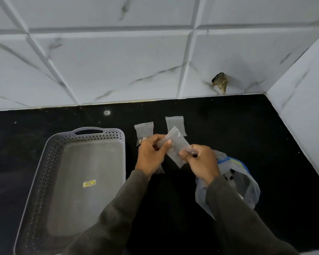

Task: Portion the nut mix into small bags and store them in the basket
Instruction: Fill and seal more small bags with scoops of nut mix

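Sleeves (118,208) at the bottom lead up to the left hand (151,153) and right hand (201,162), whose fingers pinch one small bag (175,150) at centre. The basket (44,162), lower left, holds no bags. Behind, one bag (143,132) shows a few nuts and another (174,124) looks empty, so portioning has barely begun. The nut bag (247,186) is half hidden, and the held bag's contents are blurred.

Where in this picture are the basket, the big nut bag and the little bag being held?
basket (85,208): head view, bare floor.
big nut bag (247,188): head view, clear side wall.
little bag (177,145): head view, its middle.
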The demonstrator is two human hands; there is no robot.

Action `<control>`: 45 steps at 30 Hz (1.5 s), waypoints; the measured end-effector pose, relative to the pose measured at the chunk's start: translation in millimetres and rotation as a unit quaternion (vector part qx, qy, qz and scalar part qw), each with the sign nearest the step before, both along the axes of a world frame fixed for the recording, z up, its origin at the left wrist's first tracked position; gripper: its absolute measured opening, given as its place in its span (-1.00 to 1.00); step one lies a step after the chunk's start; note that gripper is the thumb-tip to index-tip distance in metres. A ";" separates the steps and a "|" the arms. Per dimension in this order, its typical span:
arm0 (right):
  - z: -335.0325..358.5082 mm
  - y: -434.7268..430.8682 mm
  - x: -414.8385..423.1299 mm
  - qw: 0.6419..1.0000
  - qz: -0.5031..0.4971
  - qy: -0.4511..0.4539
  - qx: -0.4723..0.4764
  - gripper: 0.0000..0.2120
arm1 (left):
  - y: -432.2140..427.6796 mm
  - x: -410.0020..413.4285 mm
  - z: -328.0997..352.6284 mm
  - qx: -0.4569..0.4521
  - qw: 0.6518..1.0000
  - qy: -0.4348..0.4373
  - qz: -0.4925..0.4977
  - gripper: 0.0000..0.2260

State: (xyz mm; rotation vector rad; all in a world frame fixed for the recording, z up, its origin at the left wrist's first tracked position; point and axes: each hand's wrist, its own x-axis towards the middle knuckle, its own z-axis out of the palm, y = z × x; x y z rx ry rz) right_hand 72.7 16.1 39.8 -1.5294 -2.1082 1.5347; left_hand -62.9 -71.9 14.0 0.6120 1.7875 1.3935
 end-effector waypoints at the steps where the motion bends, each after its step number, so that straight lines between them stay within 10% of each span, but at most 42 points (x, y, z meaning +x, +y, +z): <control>1: 0.5 -6.1 4.7 1.000 0.014 -0.003 0.000 -0.92 | -7.6 2.2 2.1 -0.005 1.000 0.011 -0.010 -0.87; 8: -3.4 -34.8 32.0 0.998 0.051 -0.013 0.031 -0.92 | -49.9 20.7 4.4 -0.006 0.999 0.039 -0.032 -0.92; 14: -1.9 -76.7 49.5 0.951 0.024 0.033 0.305 -0.64 | -68.0 52.3 -2.5 -0.011 0.991 -0.035 0.132 -0.94; 20: 6.9 -105.3 53.6 0.987 -0.054 0.150 0.023 -0.83 | -75.8 86.4 4.1 0.010 0.989 0.079 0.128 -0.93; 27: 0.3 -106.8 66.3 0.980 -0.123 0.148 -0.056 -0.83 | -89.6 110.4 7.0 0.039 0.973 0.226 0.005 -0.74; 45: -5.2 -102.7 81.2 0.995 -0.035 0.092 0.008 -0.92 | -92.1 106.2 10.9 -0.016 0.999 0.027 0.037 -0.90</control>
